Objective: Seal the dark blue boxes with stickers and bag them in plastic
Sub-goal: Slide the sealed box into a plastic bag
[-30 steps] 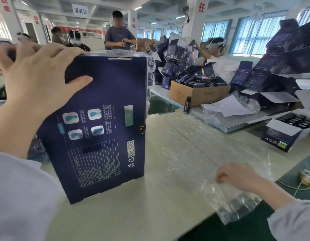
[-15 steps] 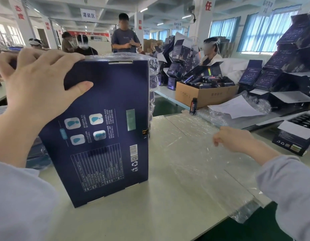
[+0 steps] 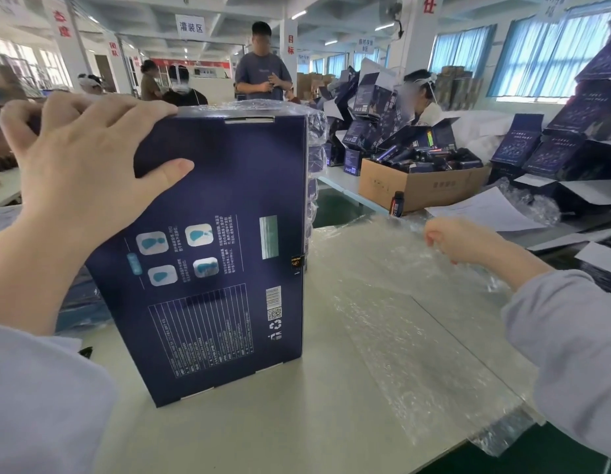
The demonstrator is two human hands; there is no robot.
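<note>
**Blue box upright on desk, one hand on it, one on the plastic**

Dark blue box: tall, flat-faced card, matte, printed with pale icons, a table grid and a barcode. It stood on end at the near left of the desk, tilted a little.

A plastic bag, clear and crinkled, lay flat on the right of the desk, its near end hanging over the edge. Desk top was smooth and pale grey.

Behind the box stood a stack of film-wrapped boxes. Far right: a brown cardboard carton of dark tubes, loose paper sheets and heaps of open blue cartons.

The room was a bright workshop hall with white pillars and blue-curtained windows.

Left hand clamped the box's top left corner, fingers over the top, thumb on the face. Right hand, fingers curled, pinched the bag's far edge, where the film bunched up.
</note>
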